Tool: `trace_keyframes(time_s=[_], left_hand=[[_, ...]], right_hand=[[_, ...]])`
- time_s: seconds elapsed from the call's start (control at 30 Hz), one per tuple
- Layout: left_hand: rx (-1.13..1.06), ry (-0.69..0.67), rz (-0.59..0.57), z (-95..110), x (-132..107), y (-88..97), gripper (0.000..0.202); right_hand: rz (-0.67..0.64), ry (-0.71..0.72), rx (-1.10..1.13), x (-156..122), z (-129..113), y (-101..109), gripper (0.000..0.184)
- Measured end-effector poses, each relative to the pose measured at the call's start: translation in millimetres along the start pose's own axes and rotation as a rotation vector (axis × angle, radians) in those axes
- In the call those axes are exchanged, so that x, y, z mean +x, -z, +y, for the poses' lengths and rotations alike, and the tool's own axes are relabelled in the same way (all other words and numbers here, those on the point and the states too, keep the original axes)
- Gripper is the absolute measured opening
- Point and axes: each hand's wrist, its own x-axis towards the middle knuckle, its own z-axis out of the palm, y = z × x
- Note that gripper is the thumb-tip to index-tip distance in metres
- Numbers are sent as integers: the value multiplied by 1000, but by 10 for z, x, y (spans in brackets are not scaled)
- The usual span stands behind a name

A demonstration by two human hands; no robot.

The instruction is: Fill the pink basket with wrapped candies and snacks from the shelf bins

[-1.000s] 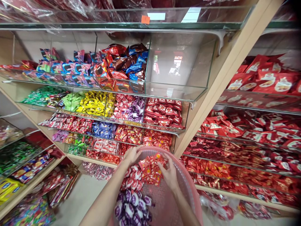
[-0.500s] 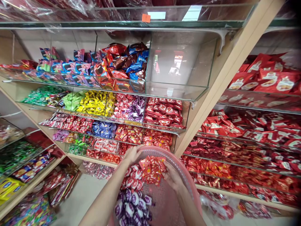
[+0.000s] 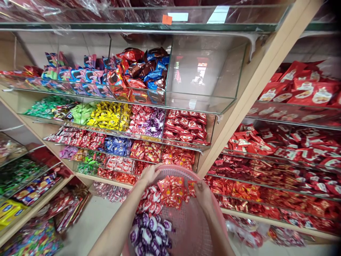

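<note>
A round pink plastic basket [image 3: 195,227] with small holes in its wall is in front of me at the lower middle. My left hand [image 3: 149,174] is closed over its far left rim. Between the fingertips of my right hand [image 3: 204,193], above the basket's right side, is a small red candy packet [image 3: 191,187]. Inside the basket, flat red packets [image 3: 172,190] lie at the far side. Red-and-white wrapped candies [image 3: 152,201] lie left of them, and purple-and-white wrapped candies [image 3: 150,234] are nearest me.
Behind the basket stand glass-fronted shelves [image 3: 197,101] with wrapped sweets sorted in compartments. A slanting wooden post [image 3: 239,96] parts them from more shelves of red packets [image 3: 303,89] at right. Bagged sweets [image 3: 37,238] lie on the floor at lower left.
My right hand has moved up and right from the pile of flat red packets, with one red packet now in its fingers. My left hand stays on the rim.
</note>
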Motion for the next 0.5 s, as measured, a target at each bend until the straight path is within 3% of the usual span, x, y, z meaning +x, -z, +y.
trace_keyframes(time_s=[0.1,0.2,0.37,0.5], left_hand=[[-2,-9,-5,0,1,4,48],[14,-11,1,-1,9,0,48],[30,0,0,-11,18,-13,48],[6,-6,7,2,6,-2,47]], right_hand=[[-98,-13,-341,-46,118,24,12],[-194,-27,-510,-110,220,-25,12],[-135,40,-593,-135,251,-74,18],[-98,12,-555,-114,155,-37,22]])
